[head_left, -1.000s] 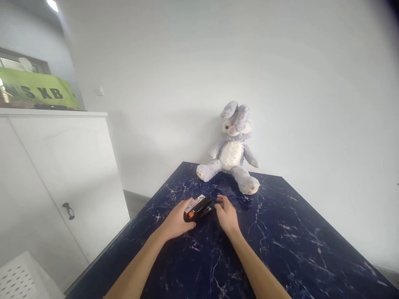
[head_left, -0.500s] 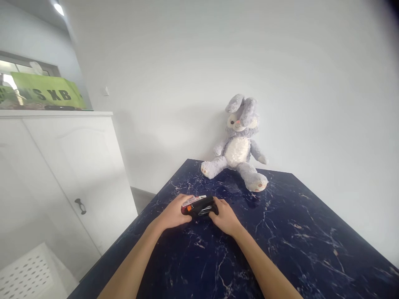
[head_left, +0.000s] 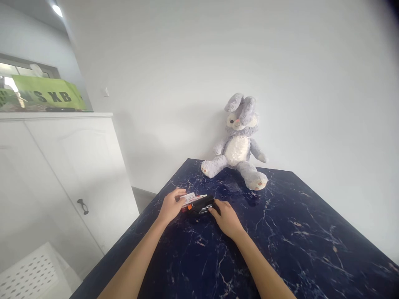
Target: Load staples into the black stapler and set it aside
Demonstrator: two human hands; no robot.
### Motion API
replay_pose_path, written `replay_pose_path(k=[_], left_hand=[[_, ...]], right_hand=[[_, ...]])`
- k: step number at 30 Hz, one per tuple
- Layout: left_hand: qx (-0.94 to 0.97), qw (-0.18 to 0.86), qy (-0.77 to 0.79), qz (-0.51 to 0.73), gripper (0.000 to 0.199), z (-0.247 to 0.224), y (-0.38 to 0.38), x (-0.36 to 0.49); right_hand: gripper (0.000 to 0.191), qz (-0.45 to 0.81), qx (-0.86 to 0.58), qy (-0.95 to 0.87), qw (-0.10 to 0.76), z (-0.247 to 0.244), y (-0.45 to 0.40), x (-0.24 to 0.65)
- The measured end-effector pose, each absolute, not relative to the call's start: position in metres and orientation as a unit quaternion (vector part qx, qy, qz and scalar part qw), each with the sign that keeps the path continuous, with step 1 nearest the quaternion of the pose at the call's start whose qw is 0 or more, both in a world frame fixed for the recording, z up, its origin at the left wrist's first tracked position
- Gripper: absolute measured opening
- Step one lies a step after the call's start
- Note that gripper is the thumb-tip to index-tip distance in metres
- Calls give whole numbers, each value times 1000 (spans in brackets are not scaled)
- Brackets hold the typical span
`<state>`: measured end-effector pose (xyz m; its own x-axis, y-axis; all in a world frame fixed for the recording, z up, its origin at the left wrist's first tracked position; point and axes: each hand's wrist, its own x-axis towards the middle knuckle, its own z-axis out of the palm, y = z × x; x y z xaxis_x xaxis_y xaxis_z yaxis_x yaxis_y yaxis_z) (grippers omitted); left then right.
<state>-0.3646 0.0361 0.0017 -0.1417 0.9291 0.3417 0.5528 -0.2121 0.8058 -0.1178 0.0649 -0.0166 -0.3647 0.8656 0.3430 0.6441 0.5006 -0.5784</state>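
On the dark blue marbled table, my left hand [head_left: 170, 206] pinches a small white packet with red print [head_left: 188, 198] between thumb and fingers. Right beside it lies a black stapler-like tool [head_left: 201, 204], with an orange piece at its left end and a silvery metal strip along its near side. The fingers and thumb of my right hand [head_left: 227, 216] close around the tool's right end. A bit of red shows under the packet, and I cannot make out what it belongs to.
A grey plush rabbit [head_left: 238, 149] sits against the wall at the far end of the table [head_left: 199, 265]. To the left stand a white cabinet [head_left: 90, 166] with a green bag [head_left: 50, 93] on top and a white perforated box [head_left: 34, 270].
My left hand has shifted slightly left and up from the tool's left end, and the white packet now tilts up in its fingers. The right hand stays on the tool.
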Motion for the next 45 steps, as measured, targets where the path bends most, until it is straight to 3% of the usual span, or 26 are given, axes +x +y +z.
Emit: replay_pose_path(k=[9,19,28,38,45], left_hand=[[573,140,595,547,27,4,38,-366],[641,112,603,461,25,19,22,-351],[672,243,595,369,40,18,21,-383],[680,317,558,353,59,25,18,-381],[672,338,559,348,60,26,17,-379]], right_hand=[[23,169,-472,-803,323,-20,69,-117],[19,194,-468,-799,324,-11,64,-116],[19,218,-464,-790,334,-12,64,-116],[28,289,-441,-768,363,-15,67,-112],[31,309,-431,-759,379,-18,70,-111]])
